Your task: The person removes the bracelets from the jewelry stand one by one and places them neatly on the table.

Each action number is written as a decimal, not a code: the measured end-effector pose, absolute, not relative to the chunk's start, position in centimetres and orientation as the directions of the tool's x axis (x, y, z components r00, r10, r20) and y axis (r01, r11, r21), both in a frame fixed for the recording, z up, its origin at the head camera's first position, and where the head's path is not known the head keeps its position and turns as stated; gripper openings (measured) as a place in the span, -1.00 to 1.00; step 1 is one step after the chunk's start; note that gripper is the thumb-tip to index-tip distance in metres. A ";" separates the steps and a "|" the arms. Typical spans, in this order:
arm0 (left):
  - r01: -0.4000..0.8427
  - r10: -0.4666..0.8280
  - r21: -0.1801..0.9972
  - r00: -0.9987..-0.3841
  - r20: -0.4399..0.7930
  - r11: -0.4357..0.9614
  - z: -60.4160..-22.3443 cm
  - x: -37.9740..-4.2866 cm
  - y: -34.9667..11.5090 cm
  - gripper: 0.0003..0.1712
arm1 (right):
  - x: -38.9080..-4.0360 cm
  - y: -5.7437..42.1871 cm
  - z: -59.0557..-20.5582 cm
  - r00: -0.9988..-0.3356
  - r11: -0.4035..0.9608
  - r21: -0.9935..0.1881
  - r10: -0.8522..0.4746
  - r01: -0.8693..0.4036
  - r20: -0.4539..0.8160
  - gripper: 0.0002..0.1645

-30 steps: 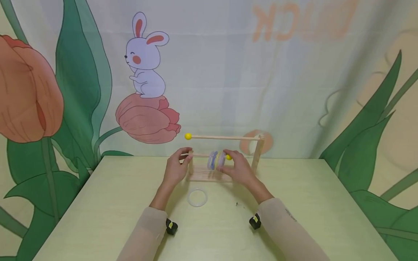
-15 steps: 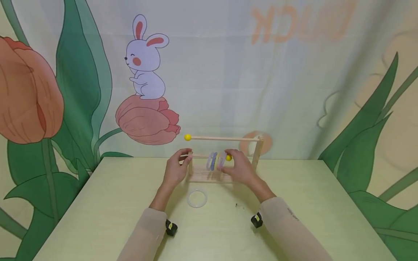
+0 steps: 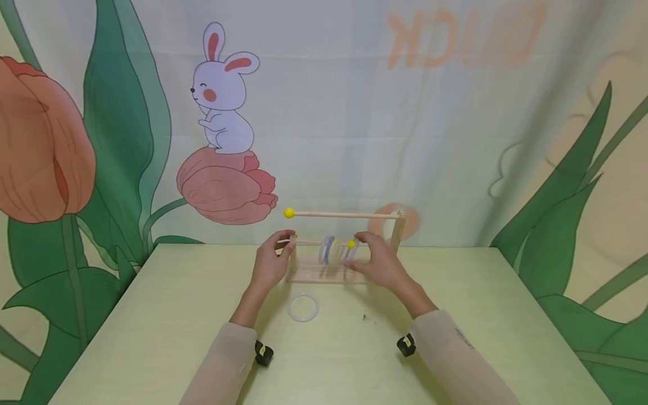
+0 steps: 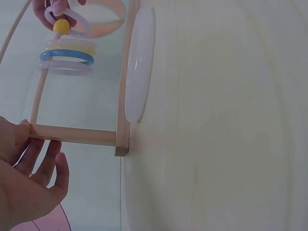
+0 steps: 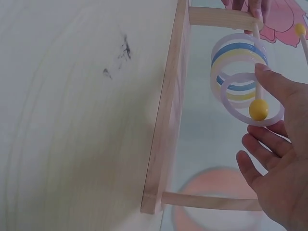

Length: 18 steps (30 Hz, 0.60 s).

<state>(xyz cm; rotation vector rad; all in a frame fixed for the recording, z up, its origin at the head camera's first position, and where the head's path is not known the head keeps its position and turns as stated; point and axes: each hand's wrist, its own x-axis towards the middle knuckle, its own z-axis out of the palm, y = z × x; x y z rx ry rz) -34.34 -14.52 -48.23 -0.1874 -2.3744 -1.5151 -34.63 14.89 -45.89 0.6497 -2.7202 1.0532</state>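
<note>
My right hand (image 3: 382,261) pinches a pale purple ring (image 5: 230,109) between thumb and fingers, at the yellow ball (image 5: 259,109) ending the lower rod of a wooden rack (image 3: 329,275). In the right wrist view this ring appears around the ball. Further along the rod hang a blue ring (image 5: 238,46), a yellow ring and pale rings. My left hand (image 3: 269,261) holds the top of the rack's short left post (image 4: 77,135), thumb and fingers on either side.
A whitish ring (image 4: 139,67) lies on the table in front of the rack. The upper rod (image 3: 344,215) ends in another yellow ball (image 3: 288,213) and carries no rings. Small dark marks (image 5: 126,48) spot the tabletop. A printed curtain (image 3: 324,112) hangs behind.
My right hand has drawn the pale purple ring rightward, away from the other rings, to the rod's ball end. My left hand stays on the post.
</note>
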 end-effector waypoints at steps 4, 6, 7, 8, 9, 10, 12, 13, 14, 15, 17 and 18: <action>0.284 -0.055 0.857 -0.939 0.339 0.429 -48.2 -34.5 -14.5 -0.64 | -34.4 15.4 -46.0 -0.891 0.651 -0.609 -0.347 -0.453 0.292 -0.12; 0.290 -0.052 0.856 -0.938 0.344 0.428 -48.1 -34.5 -14.6 -0.64 | -34.2 15.6 -46.1 -0.892 0.650 -0.611 -0.343 -0.451 0.294 -0.14; 0.292 -0.051 0.856 -0.937 0.345 0.427 -48.0 -34.5 -14.6 -0.64 | -34.1 15.6 -46.1 -0.893 0.647 -0.615 -0.341 -0.450 0.295 -0.14; 0.294 -0.051 0.856 -0.937 0.347 0.425 -48.0 -34.5 -14.6 -0.64 | -34.0 15.7 -46.1 -0.894 0.646 -0.619 -0.336 -0.447 0.296 -0.14; 0.294 -0.052 0.855 -0.936 0.347 0.426 -47.9 -34.5 -14.6 -0.64 | -33.8 15.8 -46.2 -0.896 0.645 -0.623 -0.332 -0.443 0.295 -0.15; 0.292 -0.053 0.856 -0.937 0.346 0.426 -47.9 -34.5 -14.6 -0.65 | -33.7 15.8 -46.3 -0.898 0.641 -0.629 -0.326 -0.439 0.294 -0.15; 0.289 -0.055 0.857 -0.938 0.343 0.426 -47.9 -34.4 -14.7 -0.65 | -33.4 15.9 -46.5 -0.903 0.632 -0.646 -0.317 -0.428 0.288 -0.16; 0.288 -0.055 0.857 -0.938 0.342 0.427 -47.9 -34.4 -14.7 -0.65 | -33.3 15.9 -46.8 -0.905 0.625 -0.654 -0.316 -0.425 0.286 -0.16; 0.286 -0.055 0.857 -0.938 0.341 0.428 -47.9 -34.4 -14.7 -0.65 | -33.1 15.9 -47.0 -0.907 0.618 -0.665 -0.312 -0.420 0.283 -0.16; 0.285 -0.056 0.858 -0.939 0.340 0.428 -48.0 -34.4 -14.7 -0.65 | -32.9 15.9 -47.2 -0.909 0.610 -0.675 -0.309 -0.416 0.280 -0.16; 0.284 -0.056 0.856 -0.939 0.339 0.431 -48.1 -34.4 -14.7 -0.65 | -32.5 15.8 -47.7 -0.911 0.594 -0.692 -0.304 -0.411 0.279 -0.17; 0.284 -0.055 0.855 -0.939 0.340 0.433 -48.2 -34.4 -14.7 -0.64 | -32.2 15.7 -47.9 -0.912 0.581 -0.704 -0.301 -0.407 0.279 -0.18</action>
